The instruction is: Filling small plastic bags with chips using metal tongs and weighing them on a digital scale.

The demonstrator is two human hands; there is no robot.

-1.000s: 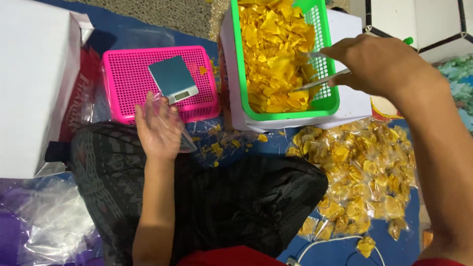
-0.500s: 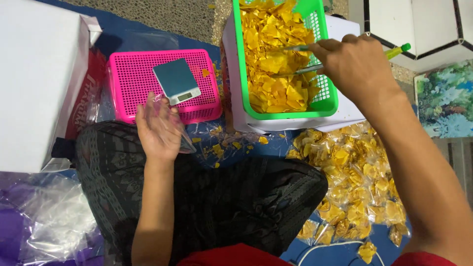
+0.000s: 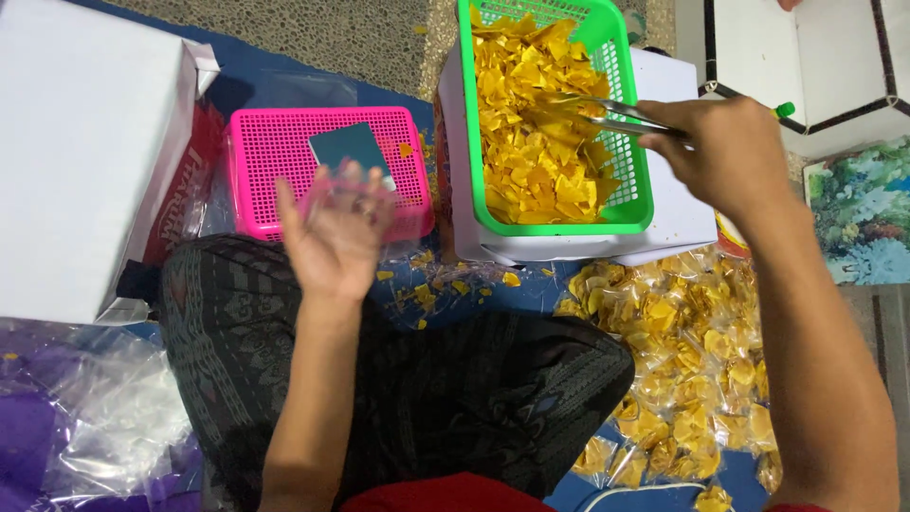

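Note:
My right hand (image 3: 725,156) grips metal tongs (image 3: 592,116) whose tips reach into the yellow chips (image 3: 536,142) heaped in a green basket (image 3: 630,204). The basket rests on a white box (image 3: 678,223). My left hand (image 3: 334,232) is raised palm up over my lap, holding a small clear plastic bag (image 3: 346,194) that looks blurred. Behind it a small digital scale (image 3: 349,147) lies on an upturned pink basket (image 3: 275,161).
A large white box (image 3: 81,142) stands at the left. Many filled clear bags of yellow chips (image 3: 682,360) lie on the blue mat at the right. Empty clear bags (image 3: 114,427) are piled at the lower left. Loose chip crumbs (image 3: 431,284) lie near my knee.
My right hand has moved the tongs from the basket's near right side up to its middle. My left hand with the clear bag has risen toward the pink basket.

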